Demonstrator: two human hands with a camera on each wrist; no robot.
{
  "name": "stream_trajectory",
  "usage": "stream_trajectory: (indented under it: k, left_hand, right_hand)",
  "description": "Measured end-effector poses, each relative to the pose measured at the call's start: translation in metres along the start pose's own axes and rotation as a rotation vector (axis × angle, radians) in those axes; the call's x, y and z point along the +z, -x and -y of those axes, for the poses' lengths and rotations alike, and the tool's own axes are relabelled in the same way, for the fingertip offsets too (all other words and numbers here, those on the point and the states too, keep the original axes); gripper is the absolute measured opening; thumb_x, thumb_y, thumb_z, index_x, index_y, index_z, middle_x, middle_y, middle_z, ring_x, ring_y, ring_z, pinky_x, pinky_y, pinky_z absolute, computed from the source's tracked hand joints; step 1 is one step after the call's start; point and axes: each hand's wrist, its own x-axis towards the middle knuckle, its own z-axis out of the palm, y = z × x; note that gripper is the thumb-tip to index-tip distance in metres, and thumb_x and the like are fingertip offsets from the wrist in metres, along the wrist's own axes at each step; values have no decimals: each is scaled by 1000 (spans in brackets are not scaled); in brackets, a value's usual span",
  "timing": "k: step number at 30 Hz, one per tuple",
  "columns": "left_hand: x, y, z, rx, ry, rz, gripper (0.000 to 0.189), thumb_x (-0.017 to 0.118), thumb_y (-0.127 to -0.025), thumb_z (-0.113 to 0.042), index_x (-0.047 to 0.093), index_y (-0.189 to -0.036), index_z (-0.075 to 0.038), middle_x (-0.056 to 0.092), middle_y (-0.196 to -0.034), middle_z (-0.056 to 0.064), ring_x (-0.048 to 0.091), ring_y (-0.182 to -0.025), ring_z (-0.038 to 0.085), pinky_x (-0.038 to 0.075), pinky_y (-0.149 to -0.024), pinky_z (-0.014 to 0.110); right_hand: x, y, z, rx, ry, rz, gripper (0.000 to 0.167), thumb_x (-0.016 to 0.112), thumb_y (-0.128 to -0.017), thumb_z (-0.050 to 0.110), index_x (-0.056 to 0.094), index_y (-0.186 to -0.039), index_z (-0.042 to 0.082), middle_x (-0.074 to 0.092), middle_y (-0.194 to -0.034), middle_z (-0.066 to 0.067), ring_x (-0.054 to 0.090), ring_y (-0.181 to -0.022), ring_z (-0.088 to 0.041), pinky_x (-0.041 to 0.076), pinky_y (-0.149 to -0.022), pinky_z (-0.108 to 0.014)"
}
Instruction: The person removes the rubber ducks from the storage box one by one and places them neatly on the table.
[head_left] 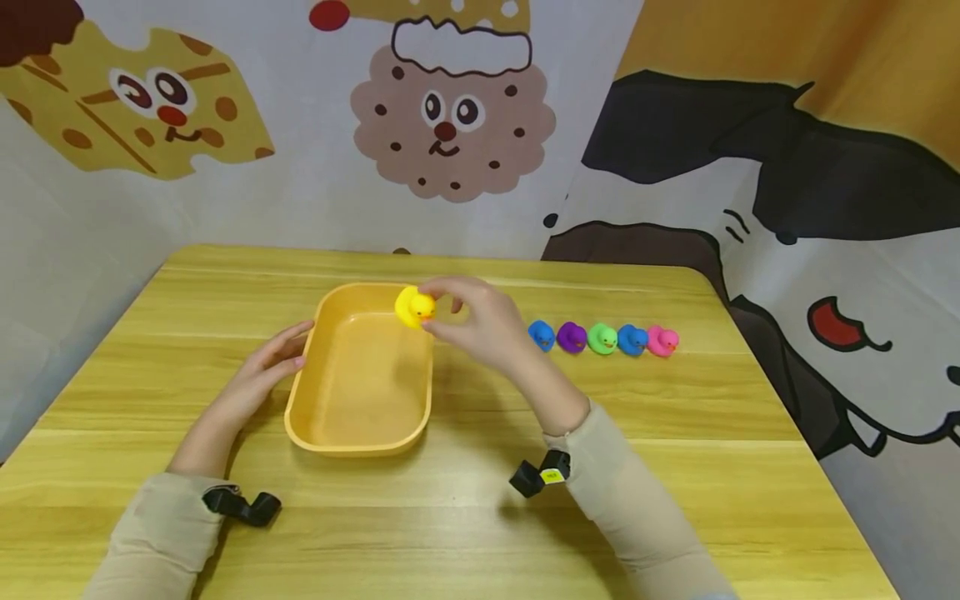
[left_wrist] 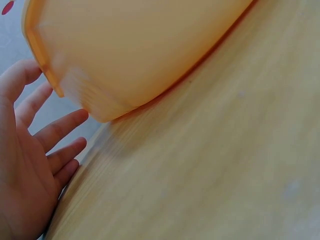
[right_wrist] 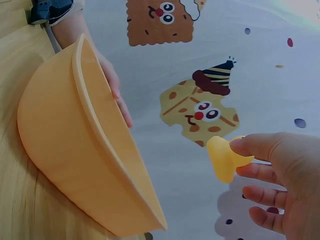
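A yellow rubber duck (head_left: 412,308) is pinched between the thumb and fingers of my right hand (head_left: 480,323), over the far right corner of an orange plastic basin (head_left: 360,451). In the right wrist view the duck (right_wrist: 222,159) appears beside the basin's rim, apart from it. My left hand (head_left: 258,375) touches the basin's left side, its fingers fairly straight and spread along the wall in the left wrist view. Nothing lies inside the basin. To the right of my right hand, several small rubber ducks stand in a row, the nearest a blue duck (head_left: 542,335).
The row continues with a purple duck (head_left: 572,337), a green duck (head_left: 602,338), another blue duck (head_left: 633,340) and a pink duck (head_left: 663,341). All stand on a wooden table (head_left: 465,533). A cartoon-printed cloth (head_left: 300,208) hangs behind the table.
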Motion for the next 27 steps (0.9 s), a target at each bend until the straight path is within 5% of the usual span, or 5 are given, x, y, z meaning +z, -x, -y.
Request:
stream_trajectory:
  k: [4, 11, 18, 27]
  left_hand:
    - [0, 0, 1, -10, -23, -1, 51, 45, -102, -14, 30, -151, -13, 41, -139, 30, 48, -115, 4, 35, -92, 24]
    - [0, 0, 0, -19, -34, -11, 51, 46, -102, -14, 31, -151, -13, 43, -138, 29, 48, -114, 5, 35, -93, 26]
    - [1, 0, -3, -39, -33, -14, 52, 46, -102, -16, 31, -151, -15, 42, -139, 28, 47, -115, 5, 30, -98, 51]
    - [1, 0, -3, -32, -7, -11, 52, 46, -102, -15, 30, -151, -13, 40, -140, 30, 47, -114, 3, 24, -98, 64]
  right_hand:
    - [-9, 9, -5, -20, 20, -23, 34, 77, -83, 21, 69, -116, 14, 66, -114, 4, 52, -79, -12, 40, -51, -26]
    - [-24, 23, -19, -7, 16, -68, 35, 79, -81, 18, 71, -114, 14, 66, -110, 4, 53, -79, -16, 43, -57, -29]
    - [-37, 38, -35, 69, 13, -61, 37, 79, -81, 18, 69, -117, 16, 66, -105, 5, 52, -80, -15, 43, -55, -31]
    - [-53, 52, -54, 119, 3, -89, 37, 77, -82, 16, 68, -118, 14, 66, -105, 2, 51, -79, -17, 45, -60, -33]
